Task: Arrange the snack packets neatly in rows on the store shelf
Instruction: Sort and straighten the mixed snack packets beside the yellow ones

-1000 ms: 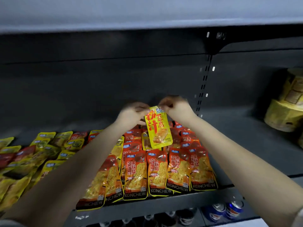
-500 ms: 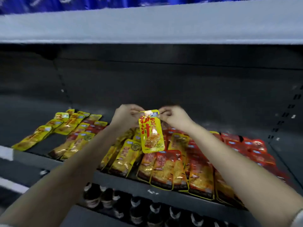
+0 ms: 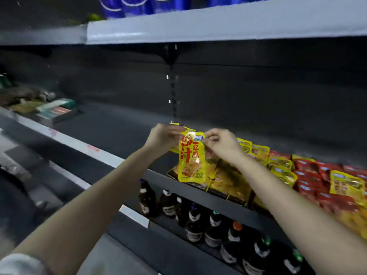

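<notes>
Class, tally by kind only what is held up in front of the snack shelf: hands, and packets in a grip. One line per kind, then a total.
Hands: 2, left hand and right hand, each with a grip on a top corner
Yellow snack packet, held up: 1
Total: 3

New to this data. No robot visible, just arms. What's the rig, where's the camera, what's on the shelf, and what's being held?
There is no machine here: these are a person's bare arms. One wide-angle camera worn on the head films them, looking forward and down, so straight edges bend. The left hand and right hand each pinch a top corner of one yellow snack packet, which hangs upright, not resting on the shelf. Lying on the shelf to the right are more yellow packets and red packets. The level below holds dark bottles, and blue packs sit on the one above.
</notes>
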`<state>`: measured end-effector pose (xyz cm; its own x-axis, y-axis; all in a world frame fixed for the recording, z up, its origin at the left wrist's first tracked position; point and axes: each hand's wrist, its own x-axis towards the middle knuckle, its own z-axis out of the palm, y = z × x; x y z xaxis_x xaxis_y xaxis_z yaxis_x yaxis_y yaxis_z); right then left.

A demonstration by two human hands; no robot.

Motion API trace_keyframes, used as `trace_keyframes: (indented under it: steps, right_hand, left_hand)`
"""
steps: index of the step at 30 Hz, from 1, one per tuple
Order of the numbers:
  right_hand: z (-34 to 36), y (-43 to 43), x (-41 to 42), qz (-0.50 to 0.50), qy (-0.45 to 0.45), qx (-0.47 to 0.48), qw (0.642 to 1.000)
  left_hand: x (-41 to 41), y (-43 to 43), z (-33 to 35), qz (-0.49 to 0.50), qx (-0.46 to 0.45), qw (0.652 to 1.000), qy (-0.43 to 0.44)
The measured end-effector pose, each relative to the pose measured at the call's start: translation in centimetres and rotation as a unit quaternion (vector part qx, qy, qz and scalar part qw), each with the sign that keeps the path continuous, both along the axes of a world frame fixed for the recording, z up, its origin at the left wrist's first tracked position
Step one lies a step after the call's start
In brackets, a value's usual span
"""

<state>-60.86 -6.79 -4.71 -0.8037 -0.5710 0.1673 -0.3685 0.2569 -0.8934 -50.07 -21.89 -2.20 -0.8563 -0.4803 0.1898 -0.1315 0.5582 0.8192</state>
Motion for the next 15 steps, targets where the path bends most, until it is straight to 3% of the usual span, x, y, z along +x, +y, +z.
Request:
trace_keyframes:
  steps: [2, 6, 15]
  right_hand:
    - [-0.5, -1.9, 1.0, -0.018, 0.009, 0.002, 1.000]
    - [-1.3, -4.6, 1.9, -0.030, -0.066, -0.036, 0.997]
    - [-2.0, -7.6, -1.6, -0.034, -0.090, -0.008, 0.995]
  left_hand:
    - [0.7, -2.4, -0.7, 0.015, 0.037, 0.999, -0.001]
    - [0.9, -5.5, -1.7, 0.012, 0.051, 0.998, -0.022]
    - [-3.1, -8.6, -2.7, -0.023, 0.019, 0.999, -0.024]
